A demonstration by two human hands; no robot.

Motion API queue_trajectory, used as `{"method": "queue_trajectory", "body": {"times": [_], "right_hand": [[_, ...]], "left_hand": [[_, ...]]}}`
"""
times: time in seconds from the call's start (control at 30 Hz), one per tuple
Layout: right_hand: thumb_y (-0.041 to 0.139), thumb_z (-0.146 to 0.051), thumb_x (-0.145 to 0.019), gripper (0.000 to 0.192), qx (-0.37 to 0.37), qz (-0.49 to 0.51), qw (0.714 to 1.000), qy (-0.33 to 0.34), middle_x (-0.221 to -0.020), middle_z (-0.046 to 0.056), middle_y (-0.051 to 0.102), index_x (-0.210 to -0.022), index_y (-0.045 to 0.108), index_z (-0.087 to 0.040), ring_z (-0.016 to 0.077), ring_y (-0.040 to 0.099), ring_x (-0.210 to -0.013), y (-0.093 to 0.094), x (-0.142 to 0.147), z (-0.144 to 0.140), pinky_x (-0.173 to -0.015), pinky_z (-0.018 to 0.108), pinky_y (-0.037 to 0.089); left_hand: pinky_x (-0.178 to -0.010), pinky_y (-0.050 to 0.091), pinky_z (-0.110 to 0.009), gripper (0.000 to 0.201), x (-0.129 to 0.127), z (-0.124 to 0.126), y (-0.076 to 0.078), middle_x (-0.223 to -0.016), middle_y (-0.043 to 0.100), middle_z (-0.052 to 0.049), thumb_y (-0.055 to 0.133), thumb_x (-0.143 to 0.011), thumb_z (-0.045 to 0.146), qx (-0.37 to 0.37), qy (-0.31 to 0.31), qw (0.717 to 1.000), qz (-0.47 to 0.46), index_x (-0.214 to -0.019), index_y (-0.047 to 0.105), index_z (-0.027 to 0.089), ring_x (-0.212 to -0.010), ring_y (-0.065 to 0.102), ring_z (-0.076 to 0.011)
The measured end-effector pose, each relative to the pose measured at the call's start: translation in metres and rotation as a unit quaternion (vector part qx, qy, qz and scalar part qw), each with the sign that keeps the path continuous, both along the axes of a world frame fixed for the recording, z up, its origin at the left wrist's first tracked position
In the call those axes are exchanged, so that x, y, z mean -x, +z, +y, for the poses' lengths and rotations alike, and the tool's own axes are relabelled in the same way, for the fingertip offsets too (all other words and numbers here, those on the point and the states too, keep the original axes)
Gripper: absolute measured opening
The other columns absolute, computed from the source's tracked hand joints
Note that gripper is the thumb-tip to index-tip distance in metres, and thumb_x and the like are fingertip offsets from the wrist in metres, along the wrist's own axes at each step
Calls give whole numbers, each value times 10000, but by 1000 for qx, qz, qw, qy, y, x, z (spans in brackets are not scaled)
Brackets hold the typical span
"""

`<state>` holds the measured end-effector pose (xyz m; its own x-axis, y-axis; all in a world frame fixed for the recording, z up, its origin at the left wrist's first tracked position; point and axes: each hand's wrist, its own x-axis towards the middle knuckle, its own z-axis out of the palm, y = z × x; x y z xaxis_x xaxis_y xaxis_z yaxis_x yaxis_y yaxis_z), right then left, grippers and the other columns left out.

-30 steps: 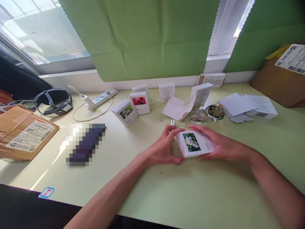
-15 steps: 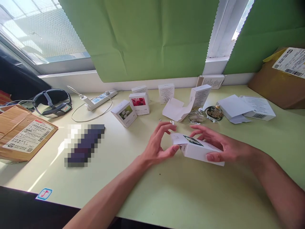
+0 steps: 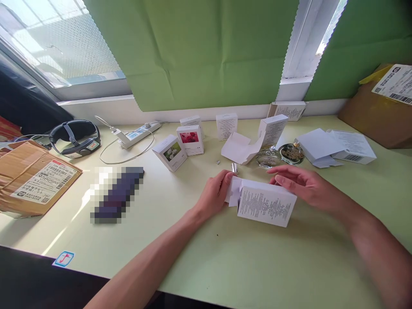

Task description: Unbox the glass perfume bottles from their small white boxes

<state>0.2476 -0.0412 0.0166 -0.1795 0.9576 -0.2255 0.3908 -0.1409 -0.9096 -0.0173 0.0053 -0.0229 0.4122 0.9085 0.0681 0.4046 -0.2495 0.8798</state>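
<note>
A small white box is held just above the pale green table, its printed text side turned toward me. My left hand pinches the open end flap at the box's left end. On the far right side of the box rests my right hand, fingers spread along its top edge. Two small glass bottles and a tiny metal cap lie just behind the hands.
Several more small white boxes stand further back, one opened flat. A power strip with cable and a head strap sit at the left. Cardboard parcels lie at far left and far right.
The box has been rolled over: its flower picture faced up, now the text side faces me. The end flap has come open under my left hand.
</note>
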Motion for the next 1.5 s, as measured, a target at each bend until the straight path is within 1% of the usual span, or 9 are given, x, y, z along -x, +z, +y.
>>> {"method": "queue_trajectory", "body": {"times": [0.07,0.2,0.3,0.37,0.63,0.97,1.13,1.3,1.5], "right_hand": [[666,-628,-820,591,8,-26,999,46,-1317,55,650,-1348,588,-376,356,613,-1190,-6,-2,0,-931,455,558],[817,-556,-686,894,-16,-115,982,151,-1538,-5,449,-1482,418,-472,389,471,-1361,-20,-6,-1,-1038,506,511],[806,-544,-707,940,-19,-145,978,147,-1592,-6,369,-1522,341,-496,403,412,-1407,-26,-10,-2,-1082,546,470],[798,-535,-725,934,1,-142,979,148,-1599,-1,361,-1529,324,-500,407,432,-1394,-25,-14,-2,-1063,551,491],[793,-492,-754,913,34,-112,981,156,-1547,-13,450,-1526,308,-526,377,540,-1300,-21,-26,1,-985,519,559],[813,-451,-746,927,34,-83,986,138,-1585,-49,410,-1521,311,-536,355,477,-1376,-28,-38,4,-1033,481,531],[802,-470,-762,910,28,-94,985,142,-1581,-26,411,-1525,309,-525,366,462,-1389,-28,-38,4,-1041,506,521],[802,-486,-758,918,16,-110,985,134,-1593,-20,402,-1530,307,-516,374,450,-1401,-26,-35,3,-1064,501,507],[801,-505,-744,930,5,-120,984,129,-1626,-13,357,-1537,315,-487,395,383,-1446,-23,-30,3,-1072,499,500]], "left_hand": [[-531,389,-231,391,0,1,0,-689,592,22,337,-1030,490,-21,-4,999,34,-1043,611,212,-580,502,-115],[-613,417,-248,242,1,2,0,-781,568,12,434,-1003,363,-70,-28,993,88,-1129,585,223,-675,500,-127],[-731,470,-277,224,5,4,-1,-1043,559,-54,474,-949,186,-137,-38,985,103,-1131,594,232,-918,546,-169],[-806,485,-305,254,7,6,-1,-1093,552,-68,454,-923,102,-158,-72,979,109,-1076,610,231,-1021,525,-195],[-866,503,-342,349,10,5,0,-1070,603,-73,481,-820,11,-204,-227,946,113,-1025,655,233,-1001,503,-218],[-914,493,-365,337,6,2,2,-1006,622,-70,469,-882,84,-197,-200,949,144,-1132,647,224,-963,514,-217],[-947,485,-413,271,4,3,3,-1038,639,-75,533,-941,250,-158,-157,963,154,-1193,623,213,-1019,522,-240],[-1002,451,-457,400,1,0,0,-1121,602,-97,520,-970,496,-124,-149,966,171,-1226,616,204,-1072,488,-257],[-1046,414,-469,423,-1,-6,5,-1173,536,-92,531,-954,523,-81,-140,968,189,-1269,571,244,-1126,441,-265]]}}
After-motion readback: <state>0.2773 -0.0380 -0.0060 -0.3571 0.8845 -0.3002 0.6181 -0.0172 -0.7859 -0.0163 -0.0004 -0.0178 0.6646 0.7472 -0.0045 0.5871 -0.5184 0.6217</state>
